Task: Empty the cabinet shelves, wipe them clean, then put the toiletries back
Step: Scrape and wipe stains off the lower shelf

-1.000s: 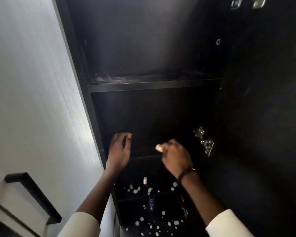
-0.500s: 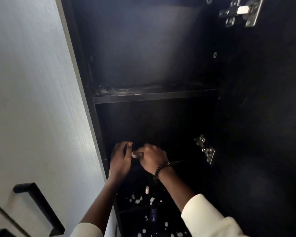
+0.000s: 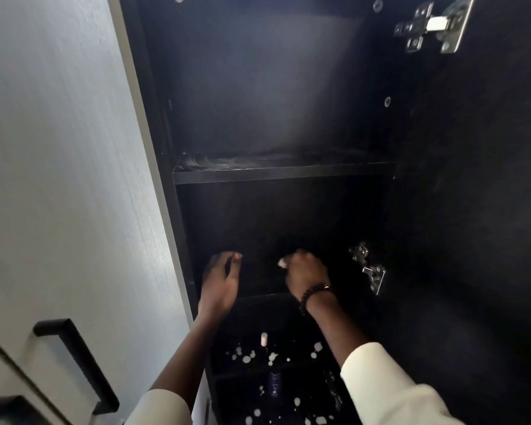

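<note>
Black laminate lines the open cabinet (image 3: 288, 87), whose upper shelf (image 3: 282, 173) is seen bare and streaked with pale dusty smears, apparently wiped or awaiting it. Below that shelf, the left hand (image 3: 219, 283) is held with fingers loosely released, seemingly steadying against the cabinet's left wall. Right of it, the right hand (image 3: 305, 276) is clenched on a small pale item (image 3: 282, 263), too hidden to identify. Lower down, a toiletry bottle (image 3: 275, 384) is dimly visible.
</note>
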{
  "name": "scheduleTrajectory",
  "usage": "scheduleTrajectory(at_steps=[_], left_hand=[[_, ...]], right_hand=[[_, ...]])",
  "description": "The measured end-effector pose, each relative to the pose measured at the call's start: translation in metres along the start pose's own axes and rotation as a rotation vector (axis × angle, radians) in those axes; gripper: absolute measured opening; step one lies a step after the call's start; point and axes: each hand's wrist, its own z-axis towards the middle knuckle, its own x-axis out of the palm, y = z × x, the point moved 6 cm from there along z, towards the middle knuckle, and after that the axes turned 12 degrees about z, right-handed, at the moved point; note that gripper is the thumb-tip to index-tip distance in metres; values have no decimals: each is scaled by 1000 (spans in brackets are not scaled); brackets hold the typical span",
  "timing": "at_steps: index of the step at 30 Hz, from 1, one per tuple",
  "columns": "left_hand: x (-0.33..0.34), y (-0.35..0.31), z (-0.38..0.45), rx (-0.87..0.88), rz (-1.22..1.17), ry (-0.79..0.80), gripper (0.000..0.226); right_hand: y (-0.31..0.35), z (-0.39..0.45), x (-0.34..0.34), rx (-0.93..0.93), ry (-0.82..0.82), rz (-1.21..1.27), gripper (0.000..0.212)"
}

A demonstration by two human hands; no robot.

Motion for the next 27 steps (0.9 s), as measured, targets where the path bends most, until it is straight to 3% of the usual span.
scheduleTrajectory(at_steps=[6,8,13,17,19,22,25,27], left_hand=[[-17,-7,-11,55,-10,-10,22],[-23,-8,-21,97,9,-16,19],[-37,-4,-48,84,-79,-95,11],[-52,4,-52,15,-114,-150,19],[-58,6,-52,5,-100,-193,26],[-67,8,-54,-9,-75,-257,32],[-73,14,-55,-45,-51,-290,33],[-75,17,-56,-65,-13,-292,33]], right_hand=[[58,-36,31,-312,191,320,17],[42,-35,21,-282,232,342,15],[4,-9,0,-100,100,106,8],[34,-8,16,-104,226,496,12],[42,-7,25,-147,262,445,13],[34,-1,24,-119,144,258,14],[27,0,11,-99,31,408,16],[32,-4,9,-162,77,479,13]])
